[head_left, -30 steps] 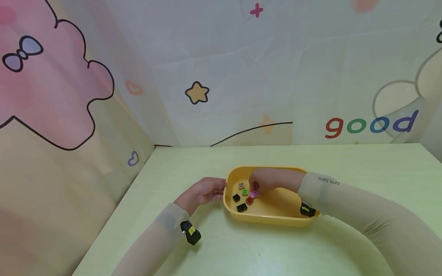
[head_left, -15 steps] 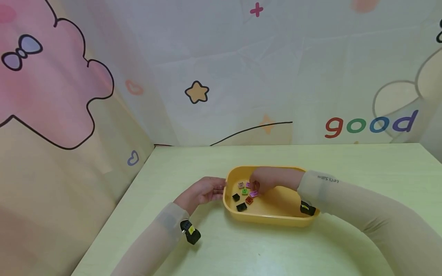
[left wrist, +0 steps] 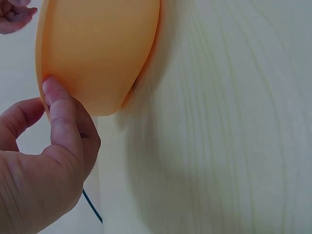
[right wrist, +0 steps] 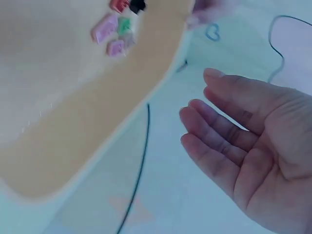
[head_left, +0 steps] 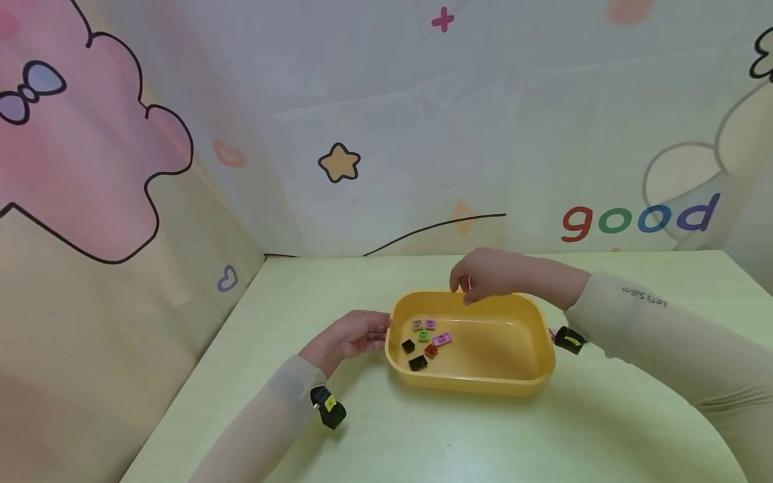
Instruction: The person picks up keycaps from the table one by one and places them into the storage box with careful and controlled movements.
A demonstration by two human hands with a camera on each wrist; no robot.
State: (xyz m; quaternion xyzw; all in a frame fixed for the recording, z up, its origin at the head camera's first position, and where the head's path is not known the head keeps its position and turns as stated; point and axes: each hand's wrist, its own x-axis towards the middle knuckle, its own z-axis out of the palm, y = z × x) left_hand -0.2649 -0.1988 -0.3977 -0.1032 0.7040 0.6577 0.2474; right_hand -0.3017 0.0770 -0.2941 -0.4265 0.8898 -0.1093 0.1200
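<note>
A yellow plastic tray [head_left: 483, 384] sits on the table, with several small toy building bricks gathered at its left end. Among them are a long pink brick [head_left: 442, 339], a green brick [head_left: 423, 337], a red brick [head_left: 431, 351] and a black brick [head_left: 418, 363]. My left hand [left wrist: 53, 161] pinches the tray's left rim between thumb and fingers. Over the tray's far edge hovers my right hand [head_left: 486, 274]; in the right wrist view its fingers are loosely bent with nothing in them.
A pale wooden table [head_left: 338, 429] extends around the tray. A printed cloth backdrop [head_left: 410, 168] rises behind and at the left. Just outside the tray's right end, a bit of something pink [head_left: 552, 335] peeks out beside the right wrist camera [head_left: 570, 340].
My right hand has left the bricks and risen back and to the right, out of the tray. A small pink brick near the beige one now shows fully. The left hand stays at the rim.
</note>
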